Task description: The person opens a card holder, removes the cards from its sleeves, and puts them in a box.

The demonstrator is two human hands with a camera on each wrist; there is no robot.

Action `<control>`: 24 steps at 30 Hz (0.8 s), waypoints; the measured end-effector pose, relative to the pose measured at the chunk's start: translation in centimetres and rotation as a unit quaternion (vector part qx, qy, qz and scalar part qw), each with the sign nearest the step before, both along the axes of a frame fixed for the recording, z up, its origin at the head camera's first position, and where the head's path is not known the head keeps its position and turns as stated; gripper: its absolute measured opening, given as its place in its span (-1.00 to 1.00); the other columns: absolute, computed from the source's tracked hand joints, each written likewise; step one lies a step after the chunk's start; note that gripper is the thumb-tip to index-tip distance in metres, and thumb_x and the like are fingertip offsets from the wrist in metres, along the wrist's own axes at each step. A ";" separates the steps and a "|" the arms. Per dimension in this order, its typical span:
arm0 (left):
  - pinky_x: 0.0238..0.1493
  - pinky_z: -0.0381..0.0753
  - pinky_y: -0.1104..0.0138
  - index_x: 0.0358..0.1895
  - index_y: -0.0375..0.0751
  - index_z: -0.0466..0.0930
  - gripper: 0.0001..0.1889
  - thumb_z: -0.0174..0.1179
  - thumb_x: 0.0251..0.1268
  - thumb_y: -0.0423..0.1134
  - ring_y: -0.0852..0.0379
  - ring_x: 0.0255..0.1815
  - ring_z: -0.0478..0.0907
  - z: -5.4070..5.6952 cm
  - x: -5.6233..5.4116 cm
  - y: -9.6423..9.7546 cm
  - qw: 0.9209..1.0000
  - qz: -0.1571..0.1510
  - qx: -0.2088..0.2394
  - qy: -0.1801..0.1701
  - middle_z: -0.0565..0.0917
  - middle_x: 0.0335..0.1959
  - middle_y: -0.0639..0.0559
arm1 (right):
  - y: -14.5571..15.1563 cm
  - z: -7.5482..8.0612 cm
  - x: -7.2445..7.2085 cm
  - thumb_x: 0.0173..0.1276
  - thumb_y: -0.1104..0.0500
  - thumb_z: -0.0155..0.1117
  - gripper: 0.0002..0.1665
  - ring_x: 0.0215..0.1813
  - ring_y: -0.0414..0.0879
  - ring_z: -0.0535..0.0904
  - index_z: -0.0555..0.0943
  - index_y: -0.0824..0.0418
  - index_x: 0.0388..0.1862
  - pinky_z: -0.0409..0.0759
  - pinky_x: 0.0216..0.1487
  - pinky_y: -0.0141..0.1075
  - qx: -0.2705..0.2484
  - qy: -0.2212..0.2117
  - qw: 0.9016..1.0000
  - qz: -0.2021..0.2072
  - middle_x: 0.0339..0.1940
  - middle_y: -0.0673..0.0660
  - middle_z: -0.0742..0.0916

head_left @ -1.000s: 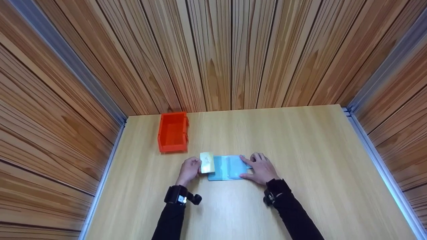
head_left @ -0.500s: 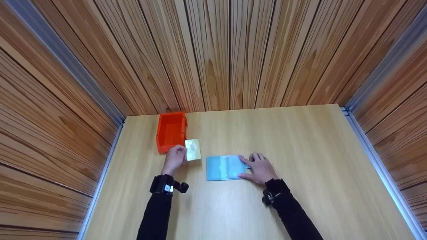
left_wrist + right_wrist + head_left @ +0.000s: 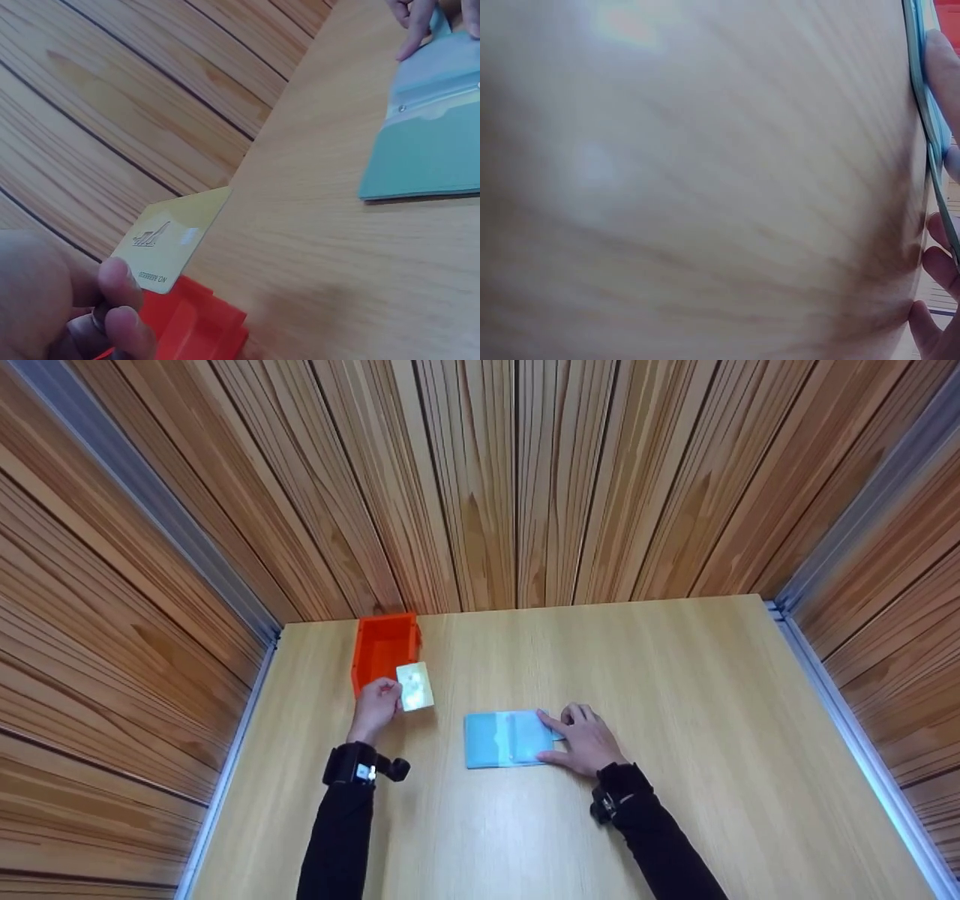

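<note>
My left hand [image 3: 375,710] pinches a gold card [image 3: 415,688] by its left edge, over the front right corner of a red bin [image 3: 361,652]. In the left wrist view, the card [image 3: 171,238] is tilted above the bin, with dark line artwork and small printing on its face. On the table a light blue card wallet [image 3: 484,741] lies spread flat. My right hand [image 3: 589,742] rests on its right side, thumb and index finger pressing it down. In the right wrist view only the wallet's edge [image 3: 916,75] and parts of the hand show.
A pale wooden table [image 3: 645,667] spreads under everything. Wood-plank walls [image 3: 491,510] stand behind and at both sides, with grey metal rails along the corners. The bin stands at the back left, near the rear wall.
My left hand has carried the card from over the wallet's left side, left and away from me, to the red bin. The right hand and wallet have hardly moved.
</note>
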State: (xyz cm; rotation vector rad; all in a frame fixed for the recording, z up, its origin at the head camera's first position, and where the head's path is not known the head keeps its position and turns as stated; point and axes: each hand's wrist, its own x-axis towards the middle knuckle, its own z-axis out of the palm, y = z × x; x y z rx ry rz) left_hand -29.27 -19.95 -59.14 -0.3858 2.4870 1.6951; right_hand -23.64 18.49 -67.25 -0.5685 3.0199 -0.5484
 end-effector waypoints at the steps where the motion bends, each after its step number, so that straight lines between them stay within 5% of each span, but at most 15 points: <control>1: -0.48 0.38 0.38 -0.14 -0.37 0.60 -0.84 0.07 0.57 -0.33 0.13 -0.56 0.42 0.0 -0.2 -0.2 1.000 0.002 0.001 0.003 0.52 -0.58 0.03 | 0.1 0.0 0.0 0.17 -0.42 0.45 -0.01 0.06 0.09 0.33 0.44 -0.13 0.54 0.37 0.08 -0.03 0.000 -0.001 1.000 -0.002 -0.10 0.09 0.43; 7: -0.51 0.46 0.40 -0.09 -0.40 0.62 -0.80 0.09 0.54 -0.30 0.17 -0.65 0.44 0.0 -1.6 -1.4 0.999 0.038 -0.005 0.028 0.55 -0.61 0.04 | 0.1 -0.3 -0.1 0.16 -0.43 0.44 -0.01 0.07 0.08 0.34 0.44 -0.15 0.53 0.37 0.11 -0.04 -0.003 -0.002 1.000 -0.004 -0.08 0.08 0.43; 16: -0.39 0.43 0.35 0.00 -0.33 0.65 -0.72 0.05 0.57 -0.19 0.18 -0.62 0.49 -0.3 -2.9 -2.4 0.995 0.082 -0.049 0.007 0.61 -0.52 0.11 | 0.0 -0.2 0.0 0.17 -0.45 0.43 -0.01 0.07 0.07 0.35 0.45 -0.15 0.53 0.38 0.11 -0.05 0.009 0.002 1.000 -0.006 -0.08 0.09 0.44; 24: -0.22 0.36 0.27 -0.05 -0.26 0.69 -0.70 0.03 0.57 -0.14 0.10 -0.38 0.48 -0.8 -3.8 -2.3 0.989 0.129 -0.069 -0.008 0.66 -0.47 0.11 | 0.0 -0.1 0.0 0.17 -0.47 0.40 0.00 0.07 0.07 0.35 0.42 -0.16 0.55 0.37 0.11 -0.06 0.011 -0.004 1.000 -0.004 -0.07 0.09 0.45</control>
